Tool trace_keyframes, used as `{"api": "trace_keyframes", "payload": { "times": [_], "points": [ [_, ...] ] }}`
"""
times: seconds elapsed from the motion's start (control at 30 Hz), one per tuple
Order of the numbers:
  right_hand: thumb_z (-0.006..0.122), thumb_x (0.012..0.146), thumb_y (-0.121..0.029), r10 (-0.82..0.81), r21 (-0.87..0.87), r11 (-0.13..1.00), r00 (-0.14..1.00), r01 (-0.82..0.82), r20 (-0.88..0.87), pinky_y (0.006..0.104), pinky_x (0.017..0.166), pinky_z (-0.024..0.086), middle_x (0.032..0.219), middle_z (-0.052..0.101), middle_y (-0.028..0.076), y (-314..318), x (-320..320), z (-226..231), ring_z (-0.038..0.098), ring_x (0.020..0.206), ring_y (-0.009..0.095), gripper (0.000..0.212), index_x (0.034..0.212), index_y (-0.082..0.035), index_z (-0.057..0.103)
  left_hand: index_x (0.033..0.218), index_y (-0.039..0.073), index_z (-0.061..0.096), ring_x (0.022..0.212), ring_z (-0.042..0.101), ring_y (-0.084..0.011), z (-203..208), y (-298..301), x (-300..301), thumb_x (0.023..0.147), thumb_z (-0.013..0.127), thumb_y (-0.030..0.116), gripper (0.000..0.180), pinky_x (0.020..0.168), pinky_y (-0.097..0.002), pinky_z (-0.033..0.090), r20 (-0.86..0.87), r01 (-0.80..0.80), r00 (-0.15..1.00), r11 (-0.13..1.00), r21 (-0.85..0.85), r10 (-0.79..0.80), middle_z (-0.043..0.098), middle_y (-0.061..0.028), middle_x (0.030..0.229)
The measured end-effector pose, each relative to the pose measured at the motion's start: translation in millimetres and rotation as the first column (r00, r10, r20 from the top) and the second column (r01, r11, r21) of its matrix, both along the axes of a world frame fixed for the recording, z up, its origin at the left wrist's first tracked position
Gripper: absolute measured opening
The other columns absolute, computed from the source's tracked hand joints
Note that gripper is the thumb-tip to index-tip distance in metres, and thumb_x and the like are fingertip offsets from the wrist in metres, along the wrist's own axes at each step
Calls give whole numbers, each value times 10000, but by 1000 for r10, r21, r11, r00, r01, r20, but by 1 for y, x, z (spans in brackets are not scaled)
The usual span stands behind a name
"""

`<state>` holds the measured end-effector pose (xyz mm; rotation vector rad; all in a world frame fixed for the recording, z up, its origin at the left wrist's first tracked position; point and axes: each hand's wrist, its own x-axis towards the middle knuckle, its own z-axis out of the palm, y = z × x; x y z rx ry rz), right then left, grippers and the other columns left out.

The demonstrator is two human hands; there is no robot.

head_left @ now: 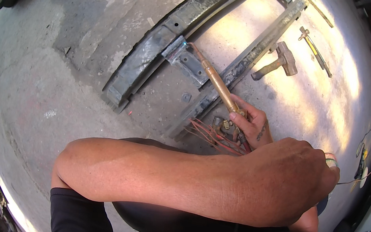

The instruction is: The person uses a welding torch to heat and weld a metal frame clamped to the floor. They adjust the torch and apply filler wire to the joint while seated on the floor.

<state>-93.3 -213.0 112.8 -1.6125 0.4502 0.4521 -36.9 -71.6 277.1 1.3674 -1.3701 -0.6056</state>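
Observation:
My right hand (253,125) is closed around the brass handle of a gas torch (219,86). Its bent copper tip ends at a metal bracket (192,66), where a small blue-green glow shows. The bracket lies between a dark curved bumper beam (149,54) and a straight steel bar (253,54). Crossing over my right arm, my left hand (304,176) is curled into a fist. A small pale piece with a green band (330,160) shows at its fingers, and a thin wire sticks out beside it; what the fist grips is mostly hidden.
A heavy hammer (279,62) and a smaller hammer with a yellow-and-black handle (315,50) lie right of the frame. Several copper-coloured rods (209,134) and red hose (242,143) lie near my knees. A small metal plate (186,97) rests on the stained concrete floor (38,93).

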Motion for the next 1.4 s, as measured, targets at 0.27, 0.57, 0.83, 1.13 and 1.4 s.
{"api": "trace_keyframes", "payload": {
  "times": [0.27, 0.57, 0.83, 1.13, 1.4],
  "points": [
    [681, 961, -183, -11, -15, 1000, 999, 11, -30, 301, 883, 491, 1144, 710, 106, 2, 3, 11, 628, 1025, 122, 558, 1470, -13, 530, 881, -62, 658, 775, 717, -395, 0, 0, 1, 701, 696, 42, 211, 723, -467, 567, 3, 5, 1000, 1000, 10, -5, 684, -244, 798],
    [688, 955, -206, -6, -5, 1000, 998, 6, -66, 291, 778, 509, 1074, 714, 82, -1, 4, 12, 632, 941, 112, 567, 1472, -31, 535, 871, -58, 662, 769, 721, -392, 2, 0, 0, 701, 693, 39, 197, 716, -466, 573, 30, -28, 999, 999, 15, 27, 685, -245, 790],
    [634, 985, -164, -20, 25, 1000, 1000, 19, 19, 237, 438, 492, 840, 633, 40, 2, 2, 6, 625, 523, 103, 545, 1485, -2, 491, 850, -60, 667, 768, 725, -398, 1, -1, 2, 695, 683, 31, 181, 725, -465, 577, -10, 1, 1000, 1000, -12, -1, 688, -257, 770],
    [623, 990, -159, -11, 42, 999, 999, 9, 44, 240, 434, 491, 856, 636, 54, 0, 1, 5, 632, 526, 114, 544, 1491, 1, 482, 859, -61, 664, 767, 722, -406, 3, 0, 1, 696, 677, 33, 189, 725, -473, 575, -7, -3, 1000, 1000, 5, 4, 685, -262, 769],
    [636, 980, -171, -9, 27, 1000, 999, 8, 49, 236, 448, 490, 846, 629, 48, 0, 1, 5, 628, 534, 110, 559, 1488, 6, 486, 863, -61, 664, 761, 719, -409, 4, -1, 4, 699, 676, 32, 189, 715, -474, 574, -8, 23, 1000, 998, 58, -23, 683, -261, 766]
  ]
}}
